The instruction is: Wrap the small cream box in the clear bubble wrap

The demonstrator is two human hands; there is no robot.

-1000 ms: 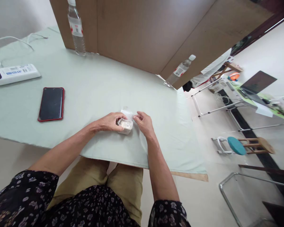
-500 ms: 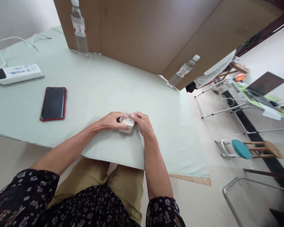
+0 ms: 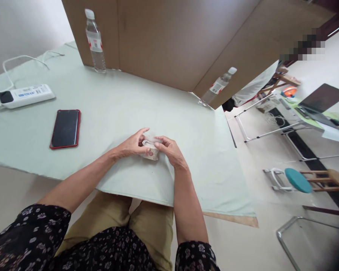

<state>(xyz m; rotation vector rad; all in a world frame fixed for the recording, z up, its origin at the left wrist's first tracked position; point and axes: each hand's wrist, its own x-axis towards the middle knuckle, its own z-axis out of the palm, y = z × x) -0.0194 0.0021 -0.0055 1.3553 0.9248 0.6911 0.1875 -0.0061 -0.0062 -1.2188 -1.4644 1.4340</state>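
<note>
A small pale packet (image 3: 150, 153) with a reddish print and a clear plastic top stands on the cloth near the table's front edge. My left hand (image 3: 132, 145) holds its left side, the thumb along the near face and the index finger lifted away. At the top right, my right hand (image 3: 170, 149) has thumb and fingers closed on the clear plastic. What the packet contains cannot be made out.
Left of the hands lie a phone (image 3: 64, 128) in a red case and a white power strip (image 3: 28, 96). A large cardboard panel (image 3: 164, 41) stands at the back, with a water bottle (image 3: 96, 49) and another bottle (image 3: 219, 86) against it. Stools (image 3: 298, 180) stand right.
My right hand has shifted over the packet's top, its fingers now across the plastic. My left index finger has lifted, and the printed face of the packet shows more. The view has shifted slightly.
</note>
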